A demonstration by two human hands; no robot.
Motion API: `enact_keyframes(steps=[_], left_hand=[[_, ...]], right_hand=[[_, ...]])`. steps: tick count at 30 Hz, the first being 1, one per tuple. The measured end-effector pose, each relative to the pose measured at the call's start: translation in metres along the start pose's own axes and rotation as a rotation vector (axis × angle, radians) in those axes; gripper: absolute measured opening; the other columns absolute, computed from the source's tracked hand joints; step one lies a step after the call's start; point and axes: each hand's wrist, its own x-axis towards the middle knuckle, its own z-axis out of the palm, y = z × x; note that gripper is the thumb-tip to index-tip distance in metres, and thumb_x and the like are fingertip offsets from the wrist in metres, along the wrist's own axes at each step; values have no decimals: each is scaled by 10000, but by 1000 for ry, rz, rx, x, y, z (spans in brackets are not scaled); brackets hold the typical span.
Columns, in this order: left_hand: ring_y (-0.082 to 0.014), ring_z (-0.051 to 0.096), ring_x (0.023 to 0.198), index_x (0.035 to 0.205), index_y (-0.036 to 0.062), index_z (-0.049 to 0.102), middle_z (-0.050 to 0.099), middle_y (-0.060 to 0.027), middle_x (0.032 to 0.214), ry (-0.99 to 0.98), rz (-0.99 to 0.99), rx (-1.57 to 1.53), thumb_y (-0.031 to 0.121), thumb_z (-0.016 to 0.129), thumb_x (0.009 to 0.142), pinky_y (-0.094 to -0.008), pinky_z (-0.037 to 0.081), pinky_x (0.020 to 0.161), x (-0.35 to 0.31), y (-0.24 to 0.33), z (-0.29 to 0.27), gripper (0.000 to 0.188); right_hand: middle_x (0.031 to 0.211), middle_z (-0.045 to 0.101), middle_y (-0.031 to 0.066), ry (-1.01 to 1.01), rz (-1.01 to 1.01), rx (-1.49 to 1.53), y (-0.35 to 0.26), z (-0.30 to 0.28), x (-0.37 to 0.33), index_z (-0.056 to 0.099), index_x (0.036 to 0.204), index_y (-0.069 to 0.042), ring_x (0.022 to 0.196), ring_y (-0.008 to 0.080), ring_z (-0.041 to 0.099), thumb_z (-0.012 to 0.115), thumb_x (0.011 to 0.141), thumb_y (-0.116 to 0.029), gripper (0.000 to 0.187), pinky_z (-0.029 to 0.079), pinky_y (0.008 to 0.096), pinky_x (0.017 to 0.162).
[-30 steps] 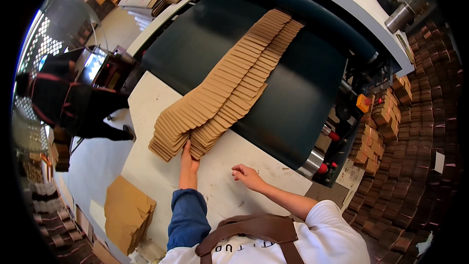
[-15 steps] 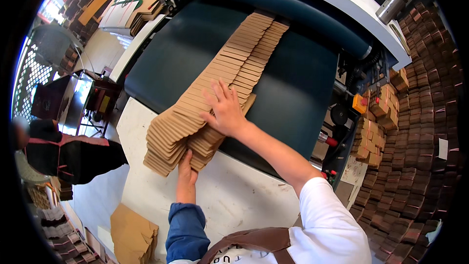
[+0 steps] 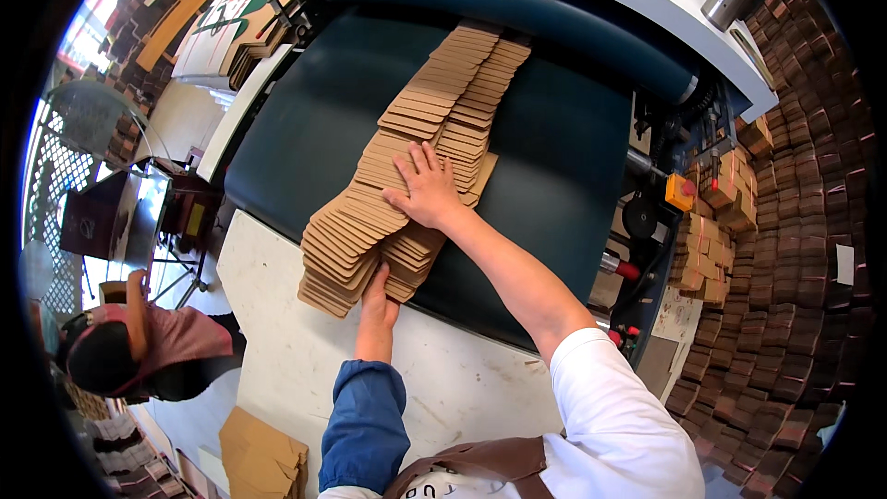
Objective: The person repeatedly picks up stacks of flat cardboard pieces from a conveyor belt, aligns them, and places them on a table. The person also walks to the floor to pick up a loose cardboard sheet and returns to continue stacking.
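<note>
On the dark green belt (image 3: 554, 157) a long overlapping row of flat brown cardboard pieces (image 3: 434, 120) runs from the blue roller (image 3: 499, 9) down onto the white tabletop (image 3: 277, 351). The right hand (image 3: 427, 189) lies flat on top of the row, fingers spread, pressing the pieces down. The left hand (image 3: 377, 300) sits at the near end of the row, its fingers tucked against the lowest pieces; whether it grips them I cannot tell. Another person (image 3: 139, 351) stands at the left. More cardboard (image 3: 263, 453) is stacked below the tabletop.
</note>
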Motion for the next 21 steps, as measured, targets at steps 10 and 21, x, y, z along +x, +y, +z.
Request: enact_keyframes(steps=[10, 21], left_hand=[[-239, 484, 1176, 1309, 22, 401, 485, -87, 1288, 128, 30, 72, 90, 606, 881, -383, 430, 989, -15, 7, 9, 479], [-237, 459, 1185, 1291, 11, 411, 470, -91, 1288, -10, 101, 197, 96, 660, 843, -369, 411, 1001, 66, -15, 122, 520]], right_hand=[[1395, 359, 210, 87, -53, 2, -7, -24, -3, 415, 1336, -65, 1320, 361, 291, 455, 891, -524, 640, 294, 517, 1021], [1469, 284, 132, 192, 258, -19, 215, -103, 152, 380, 1376, -89, 1379, 284, 213, 290, 958, -420, 540, 186, 549, 1085]])
